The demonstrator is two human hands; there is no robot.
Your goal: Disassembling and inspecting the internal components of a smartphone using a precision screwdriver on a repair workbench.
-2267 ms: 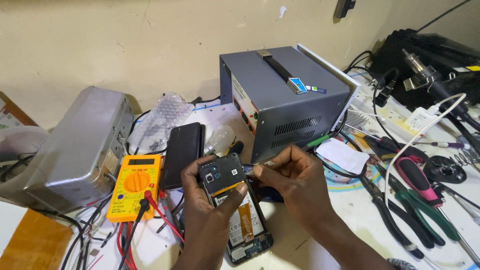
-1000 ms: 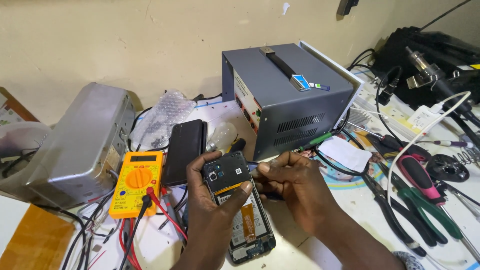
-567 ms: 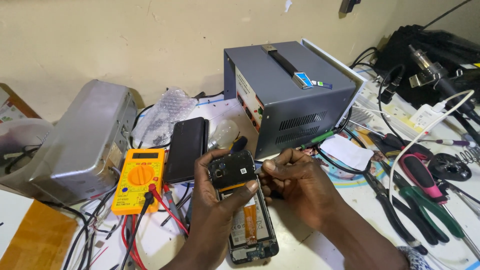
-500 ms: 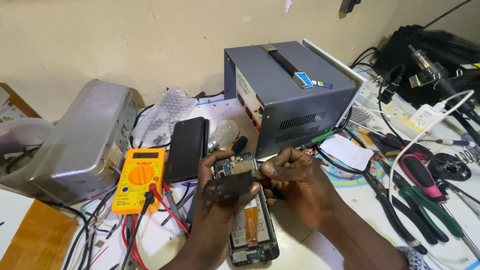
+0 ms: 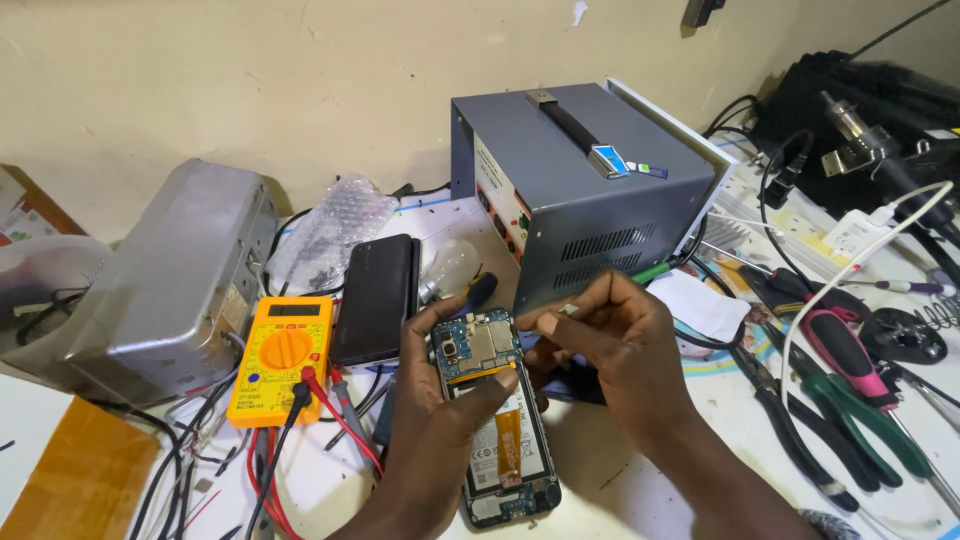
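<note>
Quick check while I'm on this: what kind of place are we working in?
Most likely a phone or electronics repair bench: an opened smartphone with its circuit board bare, an orange digital multimeter with red and black leads, and a grey metal bench power unit.

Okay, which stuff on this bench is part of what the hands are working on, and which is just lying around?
In hand:
opened phone
left hand
right hand

Lying about:
yellow multimeter
black phone
light bulb
grey power supply
pliers
bubble wrap
</note>
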